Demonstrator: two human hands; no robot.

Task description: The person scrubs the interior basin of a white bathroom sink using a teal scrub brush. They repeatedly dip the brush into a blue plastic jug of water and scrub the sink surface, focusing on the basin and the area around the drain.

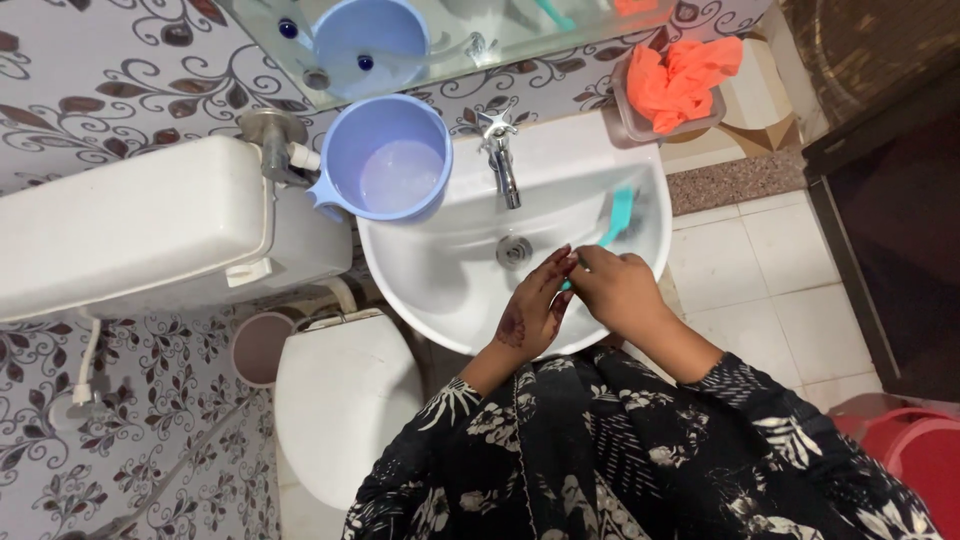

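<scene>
Gripping one teal brush (620, 213) | two hands (585, 290) | one sink (440, 280)

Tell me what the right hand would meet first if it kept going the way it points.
Likely the left hand, already at the right hand's fingertips; beyond it, the white sink wall. Depth is unclear.

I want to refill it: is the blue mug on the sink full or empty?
Nearly empty: the mug stands upright and its pale bottom shows.
</scene>
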